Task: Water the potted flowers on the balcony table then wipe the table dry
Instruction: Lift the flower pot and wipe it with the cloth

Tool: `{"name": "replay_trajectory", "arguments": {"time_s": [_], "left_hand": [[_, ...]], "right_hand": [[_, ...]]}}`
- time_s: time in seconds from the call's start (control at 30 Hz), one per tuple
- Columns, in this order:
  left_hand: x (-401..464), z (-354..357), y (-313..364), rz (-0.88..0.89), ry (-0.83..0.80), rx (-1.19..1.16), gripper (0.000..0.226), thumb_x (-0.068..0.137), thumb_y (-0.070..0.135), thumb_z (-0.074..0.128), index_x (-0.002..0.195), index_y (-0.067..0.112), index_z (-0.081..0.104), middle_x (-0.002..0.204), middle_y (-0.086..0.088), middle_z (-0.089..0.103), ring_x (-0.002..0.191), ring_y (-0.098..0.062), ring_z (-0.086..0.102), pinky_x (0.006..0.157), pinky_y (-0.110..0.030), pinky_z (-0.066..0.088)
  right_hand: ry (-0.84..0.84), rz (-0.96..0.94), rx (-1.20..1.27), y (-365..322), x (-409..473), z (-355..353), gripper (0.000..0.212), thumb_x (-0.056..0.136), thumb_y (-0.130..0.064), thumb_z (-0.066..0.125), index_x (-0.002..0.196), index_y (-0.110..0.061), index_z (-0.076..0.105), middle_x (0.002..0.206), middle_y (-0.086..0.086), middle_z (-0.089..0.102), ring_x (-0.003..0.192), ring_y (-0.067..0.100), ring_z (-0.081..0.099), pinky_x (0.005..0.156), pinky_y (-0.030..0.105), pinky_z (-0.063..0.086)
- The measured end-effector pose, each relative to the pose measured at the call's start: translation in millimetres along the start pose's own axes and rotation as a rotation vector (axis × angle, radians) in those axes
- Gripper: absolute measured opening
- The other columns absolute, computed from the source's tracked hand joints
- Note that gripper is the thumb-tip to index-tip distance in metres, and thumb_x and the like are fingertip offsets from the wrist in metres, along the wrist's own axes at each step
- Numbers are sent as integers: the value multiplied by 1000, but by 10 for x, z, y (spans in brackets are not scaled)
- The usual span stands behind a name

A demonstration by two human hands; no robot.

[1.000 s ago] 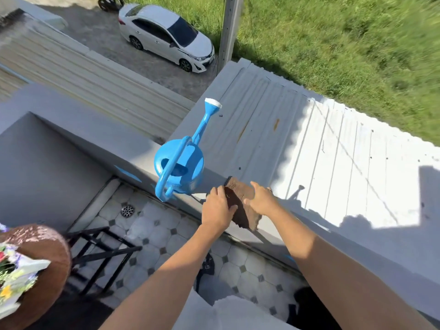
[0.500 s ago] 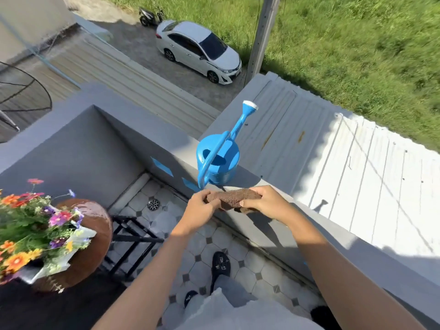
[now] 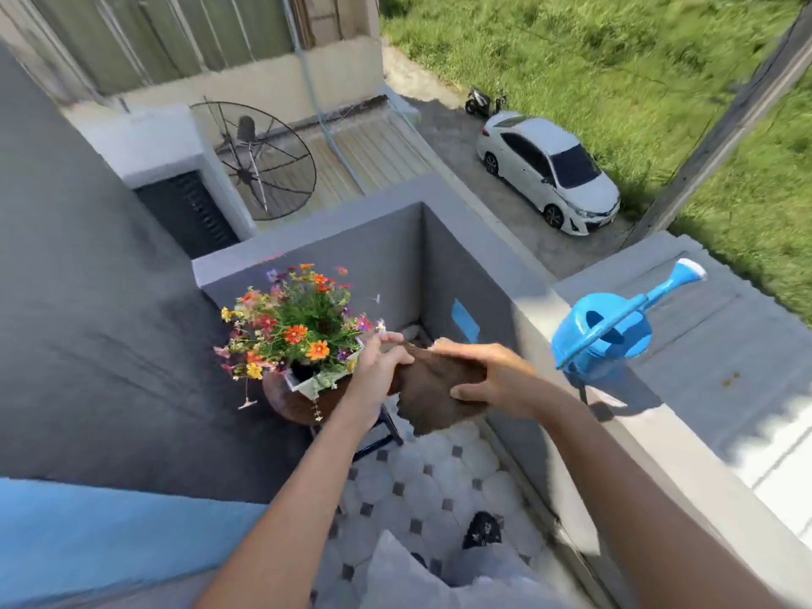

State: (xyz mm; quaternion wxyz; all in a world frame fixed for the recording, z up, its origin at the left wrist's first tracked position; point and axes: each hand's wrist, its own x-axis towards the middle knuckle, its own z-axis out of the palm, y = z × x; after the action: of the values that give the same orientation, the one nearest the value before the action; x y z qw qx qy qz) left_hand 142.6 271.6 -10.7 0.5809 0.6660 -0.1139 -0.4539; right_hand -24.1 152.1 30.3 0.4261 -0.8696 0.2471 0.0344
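A: We're seeing two bare hands, both on one brown cloth (image 3: 433,391). Rough, towel-like weave, soft and crumpled, its lower edge hanging ragged.

B: Grips? We're noting the left hand (image 3: 378,367) curled tight on the cloth's left end, fingers wrapped. The right hand (image 3: 492,378) is lying over the top right, thumb under, fingers half bent, pinching it.

A: Agreed. The cloth is being held in the air just right of the flowers (image 3: 299,327), above the tiled floor (image 3: 439,476).

B: Flowers: we're counting one bunch, many small blooms, orange, red, yellow, purple, with green leaves. They're sitting in one pale square pot (image 3: 307,382), on a round brown table (image 3: 294,402) with a glossy top, mostly hidden.

A: One blue plastic watering can (image 3: 602,334), smooth, round body, long spout with a white tip. It's standing on the grey concrete ledge (image 3: 659,437), well right of the flowers. What's inside, we can't tell.

B: The floor is showing pale rounded tiles with small dark squares. The walls look like matt grey plaster.

A: Beyond the balcony we're logging one white car (image 3: 549,173), one mesh dish (image 3: 259,160), grass (image 3: 615,59).
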Motion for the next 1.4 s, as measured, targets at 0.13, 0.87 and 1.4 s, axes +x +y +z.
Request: {"name": "replay_trajectory", "arguments": {"time_s": [0.13, 0.87, 1.4], "left_hand": [[3, -224, -52, 5, 89, 111, 13, 76, 16, 65, 85, 22, 58, 88, -5, 64, 75, -18, 57, 66, -30, 44], [1375, -110, -678, -462, 633, -328, 21, 94, 21, 39, 98, 12, 58, 77, -5, 56, 48, -14, 32, 42, -22, 24], [1676, -450, -768, -431, 839, -519, 23, 97, 12, 43, 76, 7, 52, 67, -9, 55, 49, -14, 41, 35, -19, 27]], "right_hand": [[64, 100, -230, -105, 315, 250, 30, 73, -38, 76, 101, -30, 71, 101, -2, 64, 98, 13, 54, 78, 17, 38], [206, 645, 472, 567, 1505, 503, 22, 87, -22, 66, 102, -8, 71, 104, 5, 71, 98, 22, 65, 83, 36, 51], [106, 621, 854, 755, 1985, 771, 34, 89, -17, 67, 121, -15, 56, 118, 5, 64, 102, 14, 62, 91, 33, 49]]}}
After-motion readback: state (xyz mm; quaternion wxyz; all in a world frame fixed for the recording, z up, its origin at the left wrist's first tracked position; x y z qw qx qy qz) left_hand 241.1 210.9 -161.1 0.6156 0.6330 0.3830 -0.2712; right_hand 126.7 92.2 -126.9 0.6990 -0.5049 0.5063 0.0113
